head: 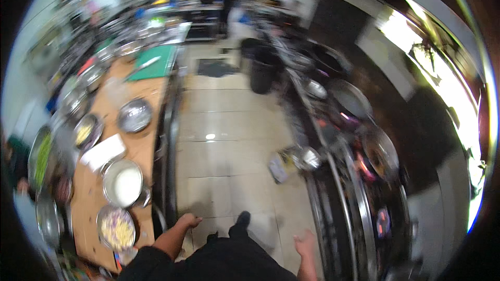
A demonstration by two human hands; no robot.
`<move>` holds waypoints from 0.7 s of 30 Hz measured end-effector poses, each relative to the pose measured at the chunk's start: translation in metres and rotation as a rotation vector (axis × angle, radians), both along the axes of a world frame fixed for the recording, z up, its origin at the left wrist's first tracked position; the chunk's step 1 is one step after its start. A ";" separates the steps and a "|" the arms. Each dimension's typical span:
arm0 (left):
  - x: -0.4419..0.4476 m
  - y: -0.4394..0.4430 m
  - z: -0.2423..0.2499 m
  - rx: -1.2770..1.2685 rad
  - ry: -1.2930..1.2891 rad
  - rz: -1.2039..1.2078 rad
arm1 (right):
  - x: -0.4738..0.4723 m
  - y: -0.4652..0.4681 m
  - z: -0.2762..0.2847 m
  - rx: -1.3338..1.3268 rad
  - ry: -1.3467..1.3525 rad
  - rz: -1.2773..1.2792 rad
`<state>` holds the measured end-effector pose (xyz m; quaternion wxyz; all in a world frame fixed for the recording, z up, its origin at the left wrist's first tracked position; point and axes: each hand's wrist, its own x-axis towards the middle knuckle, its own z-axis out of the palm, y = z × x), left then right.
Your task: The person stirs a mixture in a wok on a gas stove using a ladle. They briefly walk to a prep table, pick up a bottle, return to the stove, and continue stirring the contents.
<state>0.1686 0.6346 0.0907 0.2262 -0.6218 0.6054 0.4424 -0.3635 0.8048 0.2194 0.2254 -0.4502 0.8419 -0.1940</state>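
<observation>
My left hand (190, 220) hangs over the tiled floor, just off the edge of the wooden worktop (140, 222). Its fingers curl loosely, and I see nothing in them. On the worktop beside it stand a metal bowl of pale yellow and purple chopped food (117, 229) and a large metal pot of white liquid (123, 183). My right hand (305, 242) is blurred near the front of the cooking range (347, 218); it appears to hold nothing, with the thumb apart from the bent fingers. Neither hand touches a thing that I can see.
A tiled aisle (211, 160) runs ahead. A tin (282, 166) stands by the range at right, and black bins (263, 66) are farther on. Wide pans (379, 152) sit over flames. A knife (146, 64) lies on a green cutting board (152, 60). A person (226, 0) stands far ahead.
</observation>
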 end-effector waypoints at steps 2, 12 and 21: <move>0.004 -0.011 -0.005 -0.037 0.018 0.097 | -0.039 -0.039 0.027 -0.005 0.121 -0.103; 0.026 -0.002 -0.012 -0.123 -0.124 0.577 | -0.133 -0.287 0.222 -0.928 0.974 0.140; 0.003 0.042 -0.050 0.083 -0.019 0.552 | -0.181 -0.331 0.167 -0.393 0.847 0.112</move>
